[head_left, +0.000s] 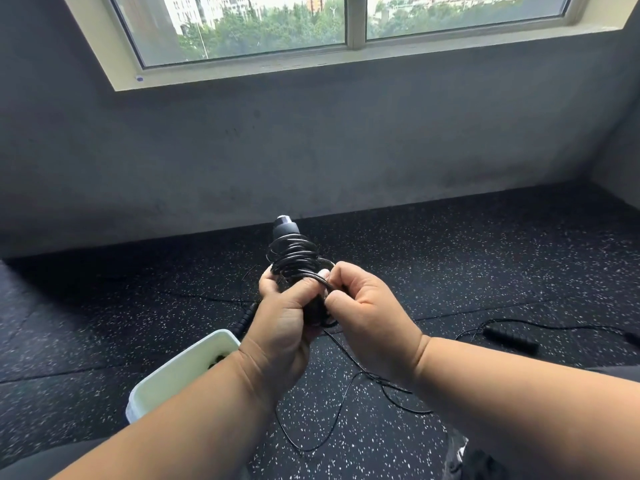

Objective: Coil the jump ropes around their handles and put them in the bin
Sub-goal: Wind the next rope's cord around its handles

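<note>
One speckled black rubber floor (485,271) is filling the lower half of the frame, with one window (311,26) running across the top. One pale bin (162,382) is sitting at lower left, partly hidden by the left forearm; something dark is showing inside it, too little to identify. Two hands are meeting at centre. The left hand (280,327) is gripping the handles (287,233), which are pointing up with black rope (294,259) coiling round them. The right hand (367,317) is pinching a loop of that rope. Its loose tail (343,400) is trailing over the floor at lower centre. A second jump rope (512,337) is lying at right.
</note>
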Tool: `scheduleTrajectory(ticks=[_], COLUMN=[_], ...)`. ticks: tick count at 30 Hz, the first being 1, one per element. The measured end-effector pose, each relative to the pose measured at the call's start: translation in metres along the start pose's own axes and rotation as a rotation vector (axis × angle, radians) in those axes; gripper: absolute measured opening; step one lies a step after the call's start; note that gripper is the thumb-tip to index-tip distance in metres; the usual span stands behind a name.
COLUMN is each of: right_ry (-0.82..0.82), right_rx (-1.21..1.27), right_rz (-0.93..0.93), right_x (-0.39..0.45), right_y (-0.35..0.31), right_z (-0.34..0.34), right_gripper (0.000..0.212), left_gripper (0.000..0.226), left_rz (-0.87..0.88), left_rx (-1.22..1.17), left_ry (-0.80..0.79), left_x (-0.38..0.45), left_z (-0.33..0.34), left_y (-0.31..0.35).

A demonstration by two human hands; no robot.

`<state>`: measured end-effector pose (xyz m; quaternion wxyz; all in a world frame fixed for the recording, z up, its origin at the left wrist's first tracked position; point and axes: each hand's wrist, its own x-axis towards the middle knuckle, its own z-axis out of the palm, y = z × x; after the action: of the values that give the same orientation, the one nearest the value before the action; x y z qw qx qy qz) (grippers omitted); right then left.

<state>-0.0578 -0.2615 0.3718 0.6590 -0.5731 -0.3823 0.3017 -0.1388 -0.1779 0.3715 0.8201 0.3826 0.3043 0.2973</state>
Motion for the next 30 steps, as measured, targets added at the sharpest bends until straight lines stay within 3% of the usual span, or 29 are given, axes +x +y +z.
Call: scheduleTrajectory(ticks=[5,9,13,17,20,22,30], right_ry=[-0.04,0.095,0.161,0.122,0.063,0.057,0.117], right_rx=[-0.059,-0.291,-0.453,-0.598,-0.672,-0.635,-0.296], right_rz=[-0.044,-0.077,-0.052,-0.024,0.032,0.024,0.052], right_x=[-0.003,-0.003,0.003,0.005,0.005,0.006,0.01], right_y=[-0.001,-0.001,0.003,0.004,0.004,0.005,0.014], right_z=[0.0,-0.003,-0.004,-0.003,-0.003,-0.003,-0.001], right_gripper=[0.003,0.024,0.018,0.037,0.025,0.014,0.01], left_gripper=[0.088,0.097,0.092,0.091,0.082,0.079,0.073], left_rz=[-0.041,0.028,0.157,0.265,0.307,0.323,0.39], left_rx=[-0.055,-0.023,0.024,0.074,0.102,0.118,0.131], left_ry=[-0.05,-0.037,0.003,0.028,0.016,0.025,0.075], left_x=[-0.001,0.002,0.004,0.007,0.01,0.01,0.011], left_z=[-0.004,-0.005,-0.003,-0.003,-0.005,-0.006,-0.003], left_y=[0.01,0.011,0.007,0.003,0.0,-0.001,-0.002])
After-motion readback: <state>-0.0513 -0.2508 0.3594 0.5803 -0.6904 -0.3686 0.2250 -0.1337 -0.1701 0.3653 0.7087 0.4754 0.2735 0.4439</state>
